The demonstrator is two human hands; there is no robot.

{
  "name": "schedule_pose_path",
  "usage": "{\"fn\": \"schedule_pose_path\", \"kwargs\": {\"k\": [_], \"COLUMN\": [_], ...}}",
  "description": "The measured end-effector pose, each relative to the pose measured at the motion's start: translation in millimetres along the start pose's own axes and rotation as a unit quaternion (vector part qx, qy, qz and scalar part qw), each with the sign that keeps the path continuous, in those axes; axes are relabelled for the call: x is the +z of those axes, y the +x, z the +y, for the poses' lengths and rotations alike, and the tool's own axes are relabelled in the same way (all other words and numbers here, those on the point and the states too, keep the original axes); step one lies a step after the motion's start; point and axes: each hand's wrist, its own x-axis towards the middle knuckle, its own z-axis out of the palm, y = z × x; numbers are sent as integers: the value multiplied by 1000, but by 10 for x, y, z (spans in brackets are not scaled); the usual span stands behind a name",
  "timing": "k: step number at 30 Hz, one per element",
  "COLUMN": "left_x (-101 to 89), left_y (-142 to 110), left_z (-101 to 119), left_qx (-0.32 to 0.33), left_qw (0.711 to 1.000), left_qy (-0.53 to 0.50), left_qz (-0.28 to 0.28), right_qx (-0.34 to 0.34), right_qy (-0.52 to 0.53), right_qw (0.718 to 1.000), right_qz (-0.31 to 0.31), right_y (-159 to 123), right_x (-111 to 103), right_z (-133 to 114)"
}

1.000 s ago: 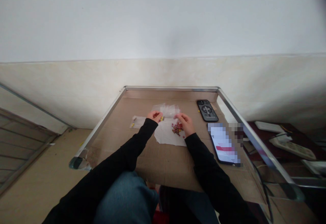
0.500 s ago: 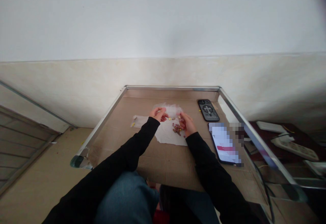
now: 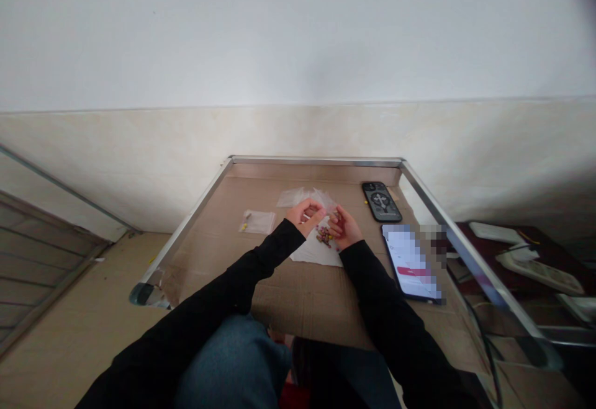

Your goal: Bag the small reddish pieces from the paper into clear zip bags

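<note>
My left hand [image 3: 305,214] and my right hand [image 3: 345,227] are close together over a white sheet [image 3: 316,251] on the cardboard-covered table [image 3: 298,297]. A small heap of red and yellow beads [image 3: 323,236] lies on the sheet between them. Fingers of both hands are curled in a pinch; what they hold is too small to name. Clear plastic bags [image 3: 292,197] lie just behind the hands. Another small clear bag [image 3: 259,221] with yellow bits sits to the left.
A black phone [image 3: 381,201] lies at the table's back right. A second phone [image 3: 410,261] with a lit screen lies at the right. A metal rim [image 3: 186,226] frames the table. Cables and a power strip [image 3: 535,269] sit lower right.
My left hand has moved right, away from the small bag, and now nearly meets my right hand over the beads. My right hand has shifted only slightly.
</note>
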Motion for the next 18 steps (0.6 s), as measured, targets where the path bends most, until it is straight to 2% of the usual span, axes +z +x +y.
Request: {"fn": "schedule_pose_path", "kwargs": {"k": [3,8,15,18], "left_x": [8,-41,-115,-141], "left_y": [11,47,63,66], "left_z": [-57,-141,-179,-188], "left_qx": [9,-3,-14,-8], "left_qw": [999,996,992,984], "left_qy": [41,43,85,146], "left_qz": [17,74,91,103], "right_qx": [4,17,17,12], "right_qy": [-12,-7,-16,-29], "right_qw": [1000,1000,1000,999], "right_qz": [2,-3,12,38], "right_y": [-1,-17,-18,-17], "right_x": [8,49,38,32], "right_z": [9,10,6,23]}}
